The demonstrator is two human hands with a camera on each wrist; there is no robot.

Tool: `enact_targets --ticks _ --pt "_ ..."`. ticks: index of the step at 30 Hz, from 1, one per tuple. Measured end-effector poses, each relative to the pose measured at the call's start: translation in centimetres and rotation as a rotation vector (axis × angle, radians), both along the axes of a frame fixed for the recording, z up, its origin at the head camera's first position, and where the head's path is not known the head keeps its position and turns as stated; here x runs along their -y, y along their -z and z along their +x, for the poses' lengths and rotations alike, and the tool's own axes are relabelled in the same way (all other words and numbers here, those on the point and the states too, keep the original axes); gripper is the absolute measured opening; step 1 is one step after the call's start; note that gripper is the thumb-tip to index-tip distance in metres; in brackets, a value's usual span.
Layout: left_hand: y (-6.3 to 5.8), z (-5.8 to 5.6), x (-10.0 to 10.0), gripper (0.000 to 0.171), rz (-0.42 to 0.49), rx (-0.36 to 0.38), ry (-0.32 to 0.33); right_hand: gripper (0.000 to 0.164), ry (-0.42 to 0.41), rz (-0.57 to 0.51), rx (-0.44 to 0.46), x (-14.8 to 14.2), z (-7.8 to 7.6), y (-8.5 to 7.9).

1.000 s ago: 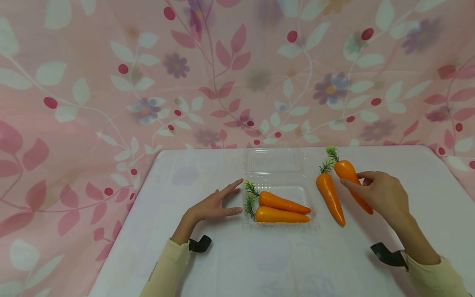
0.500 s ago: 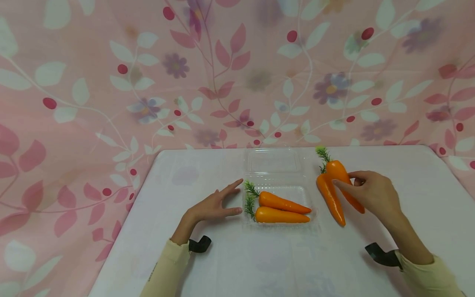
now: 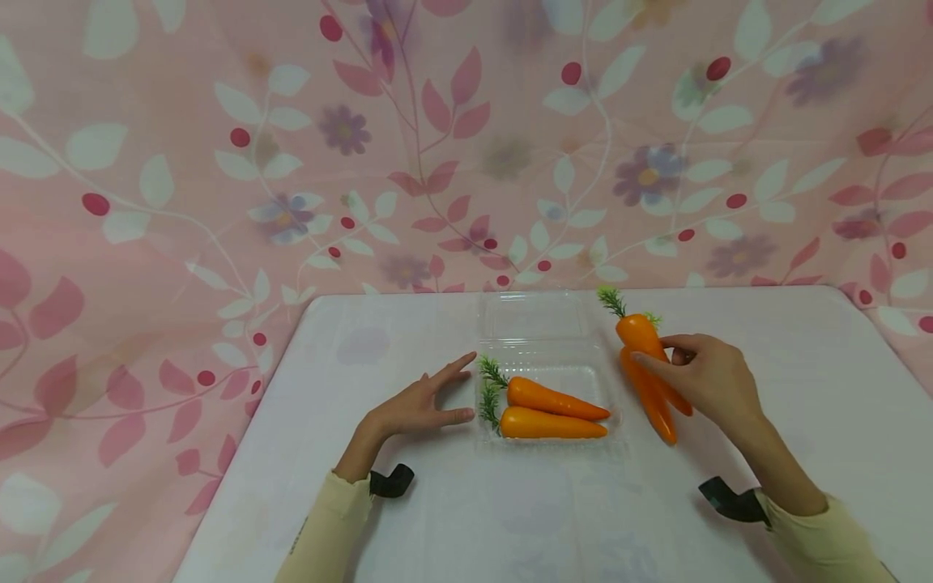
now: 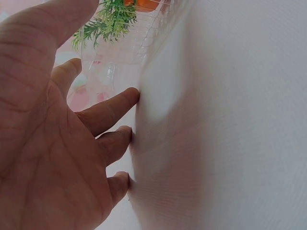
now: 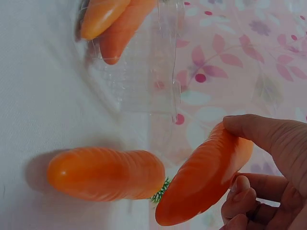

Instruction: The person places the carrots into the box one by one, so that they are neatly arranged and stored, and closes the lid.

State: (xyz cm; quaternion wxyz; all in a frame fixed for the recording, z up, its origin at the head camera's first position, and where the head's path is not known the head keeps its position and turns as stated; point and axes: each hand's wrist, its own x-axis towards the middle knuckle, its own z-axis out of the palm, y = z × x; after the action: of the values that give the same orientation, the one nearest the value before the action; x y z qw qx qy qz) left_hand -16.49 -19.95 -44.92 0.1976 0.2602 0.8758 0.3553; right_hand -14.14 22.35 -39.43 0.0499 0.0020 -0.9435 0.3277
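My right hand [image 3: 710, 376] pinches an orange toy carrot [image 3: 637, 334] between thumb and fingers, its green top pointing away to the left. In the right wrist view this carrot [image 5: 201, 177] is raised and tilted. Another toy carrot [image 3: 647, 397] lies under it on the table, partly hidden. Two more, an upper carrot [image 3: 554, 397] and a lower carrot [image 3: 550, 423], lie side by side in a clear plastic box [image 3: 608, 380]. My left hand [image 3: 426, 401] spreads its fingers at the box's left side, thumb and forefinger close to the wall; other fingertips [image 4: 132, 96] rest on the table.
The clear lid [image 3: 539, 316] lies folded back behind the box. A white cloth [image 3: 474, 518] covers the table, whose far edge meets a pink floral curtain [image 3: 437, 146]. Black bands with stubs [image 3: 732, 500] are on both wrists.
My right hand has carried its carrot leftward, from beside the other loose carrot to across and above it. My left hand and the box have stayed put.
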Motion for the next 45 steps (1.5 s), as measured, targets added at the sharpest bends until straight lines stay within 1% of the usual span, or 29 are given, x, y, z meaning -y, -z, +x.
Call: enact_targets --ticks 5,9,12,16,23,29,37,45 --pt "0.2 0.0 0.0 0.089 -0.001 -0.003 -0.002 0.063 -0.002 -0.005 -0.018 0.5 -0.1 0.1" --pt "0.2 0.0 0.0 0.089 0.0 -0.007 -0.001 0.059 -0.01 -0.019 -0.024 0.9 -0.1 0.3" --pt "0.2 0.0 0.0 0.089 -0.003 -0.008 -0.002 0.059 -0.014 -0.044 -0.017 1.2 -0.2 0.4" --pt "0.1 0.0 0.0 0.089 -0.002 -0.005 -0.002 0.064 -0.022 -0.068 -0.009 1.7 -0.3 0.4" --pt "0.3 -0.1 0.1 0.089 0.003 -0.008 0.002 0.063 -0.047 -0.08 -0.023 2.7 -0.5 0.2" --pt "0.0 -0.1 0.0 0.089 0.0 -0.002 0.001 0.061 -0.078 -0.104 -0.016 3.3 -0.6 0.5" --pt "0.0 -0.1 -0.1 0.088 0.004 0.001 0.002 0.06 -0.104 -0.106 -0.037 4.1 -0.8 0.9" --pt "0.2 -0.1 0.0 0.088 0.003 -0.003 -0.003 0.059 -0.124 -0.108 -0.066 4.8 -1.0 0.8"
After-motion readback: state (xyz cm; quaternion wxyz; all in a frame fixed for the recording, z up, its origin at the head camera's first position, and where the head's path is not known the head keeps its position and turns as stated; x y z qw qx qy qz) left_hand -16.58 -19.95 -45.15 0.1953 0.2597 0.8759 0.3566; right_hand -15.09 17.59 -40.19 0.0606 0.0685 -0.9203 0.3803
